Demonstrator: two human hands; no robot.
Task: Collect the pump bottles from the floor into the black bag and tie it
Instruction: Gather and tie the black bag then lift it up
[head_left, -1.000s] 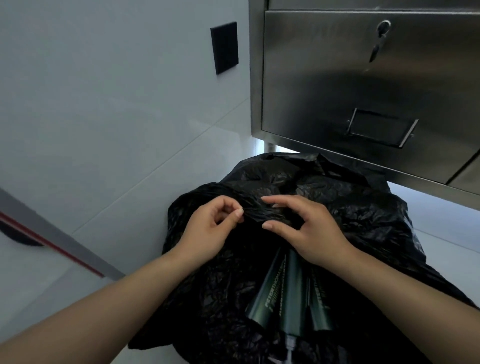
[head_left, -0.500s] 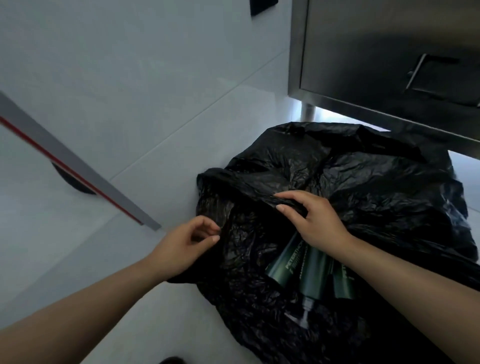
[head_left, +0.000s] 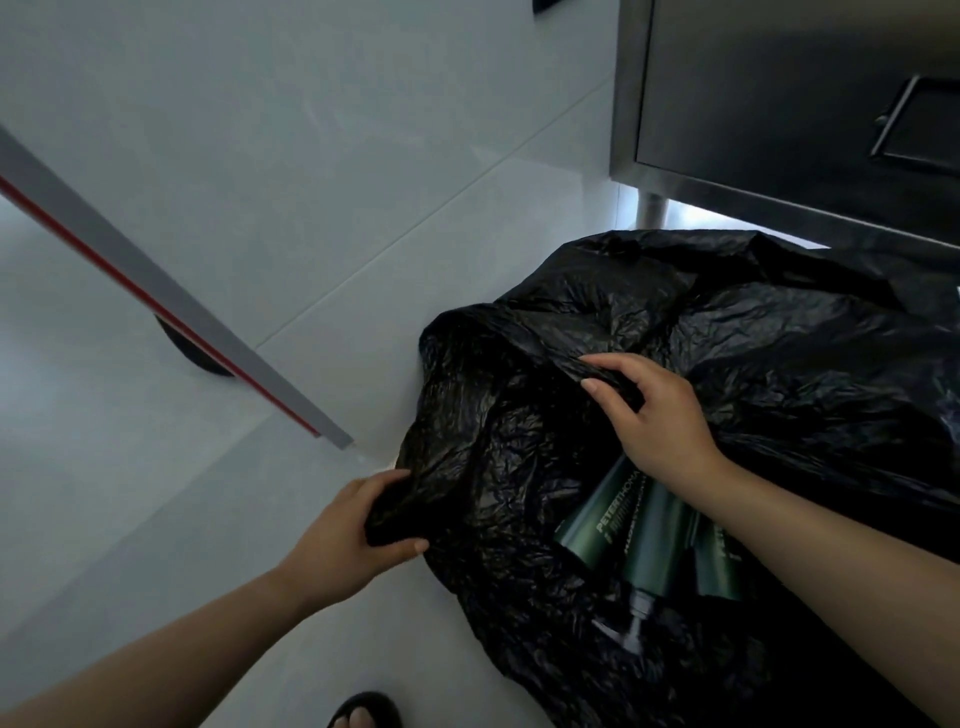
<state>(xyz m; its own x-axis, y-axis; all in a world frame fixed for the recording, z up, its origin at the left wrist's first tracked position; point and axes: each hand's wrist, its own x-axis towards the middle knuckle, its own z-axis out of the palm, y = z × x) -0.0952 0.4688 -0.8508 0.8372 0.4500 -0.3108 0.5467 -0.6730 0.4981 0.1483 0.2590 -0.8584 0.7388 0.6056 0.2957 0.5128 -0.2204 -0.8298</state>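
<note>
A crumpled black bag (head_left: 779, 374) lies on the pale tiled floor, its mouth open toward me. Inside it I see dark green pump bottles (head_left: 644, 545) lying side by side, pump heads pointing at me. My left hand (head_left: 348, 530) grips a bunched fold of the bag's near left edge, thumb underneath. My right hand (head_left: 660, 415) pinches the far rim of the bag's mouth between thumb and fingers, above the bottles. My right forearm hides part of the bottles.
A stainless steel cabinet (head_left: 779, 93) on a round leg (head_left: 652, 213) stands right behind the bag. A grey bar with a red stripe (head_left: 171, 306) slants across the left. My sandalled foot (head_left: 363, 712) shows at the bottom edge. White tiled floor (head_left: 260, 156) lies to the left.
My hands were pinching the bag close together; the left hand has moved down and left and now grips the bag's near edge, spreading the mouth. The view has shifted left and downward.
</note>
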